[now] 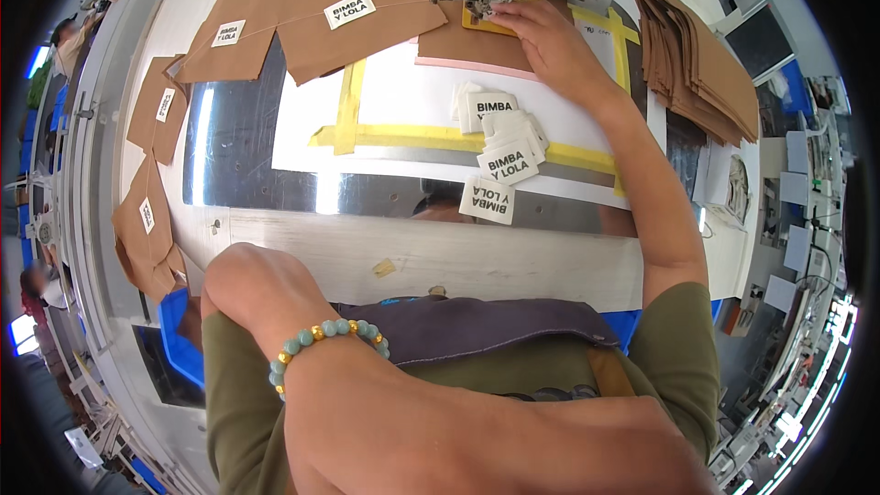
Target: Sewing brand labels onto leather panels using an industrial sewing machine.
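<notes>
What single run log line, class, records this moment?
right hand: at presser foot; left hand: near camera, fingers unseen; brown panel: beneath right hand; white labels: loose pile

The flat pieces (472,44) are brown, and the small labels (509,162) are white with black letters. The tape (412,137) is yellow, the sheet (394,96) is white, and the sleeve (676,348) is dark green. The bracelet (305,337) mixes blue-green beads with shiny gold ones.
</notes>
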Motion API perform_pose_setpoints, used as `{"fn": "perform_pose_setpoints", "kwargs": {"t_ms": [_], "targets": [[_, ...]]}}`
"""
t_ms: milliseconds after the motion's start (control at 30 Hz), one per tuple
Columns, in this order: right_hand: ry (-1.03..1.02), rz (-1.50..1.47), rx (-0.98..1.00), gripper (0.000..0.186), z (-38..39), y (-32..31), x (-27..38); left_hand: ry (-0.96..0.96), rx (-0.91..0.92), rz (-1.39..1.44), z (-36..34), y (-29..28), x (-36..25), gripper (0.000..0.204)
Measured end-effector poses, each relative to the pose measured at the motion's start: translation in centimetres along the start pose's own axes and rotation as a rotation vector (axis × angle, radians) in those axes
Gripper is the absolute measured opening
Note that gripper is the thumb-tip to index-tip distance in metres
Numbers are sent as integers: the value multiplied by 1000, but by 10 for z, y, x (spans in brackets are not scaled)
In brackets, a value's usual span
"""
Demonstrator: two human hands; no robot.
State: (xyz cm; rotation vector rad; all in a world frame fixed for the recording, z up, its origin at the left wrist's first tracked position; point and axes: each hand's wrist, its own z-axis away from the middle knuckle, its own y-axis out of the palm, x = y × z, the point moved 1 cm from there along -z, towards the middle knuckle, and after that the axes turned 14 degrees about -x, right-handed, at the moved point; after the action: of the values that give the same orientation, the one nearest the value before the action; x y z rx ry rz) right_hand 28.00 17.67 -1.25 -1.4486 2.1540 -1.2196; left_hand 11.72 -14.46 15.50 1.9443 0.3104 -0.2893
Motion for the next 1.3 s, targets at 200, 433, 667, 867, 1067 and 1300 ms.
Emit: {"fn": "perform_pose_setpoints", "kwargs": {"t_ms": [200, 433, 667, 867, 1067, 1300], "targets": [[34, -9, 11, 40, 3, 2, 6, -45, -38, 47, -5, -3, -10, 42], [213, -116, 152, 41, 11, -41, 22, -40, 509, -202, -78, -60, -15, 49], [315, -60, -181, 32, 67, -93, -10, 233, 350, -2045, -113, -205, -42, 44], [397, -97, -250, 28, 76, -93, -17, 379, 520, -2337, -140, -255, -18, 51], [315, -85, -163, 22, 76, -83, -10, 198, 505, -2269, -153, -263, -23, 53], [329, -47, -266, 20, 69, -88, -9, 221, 538, -2207, -158, -262, -27, 52]]}}
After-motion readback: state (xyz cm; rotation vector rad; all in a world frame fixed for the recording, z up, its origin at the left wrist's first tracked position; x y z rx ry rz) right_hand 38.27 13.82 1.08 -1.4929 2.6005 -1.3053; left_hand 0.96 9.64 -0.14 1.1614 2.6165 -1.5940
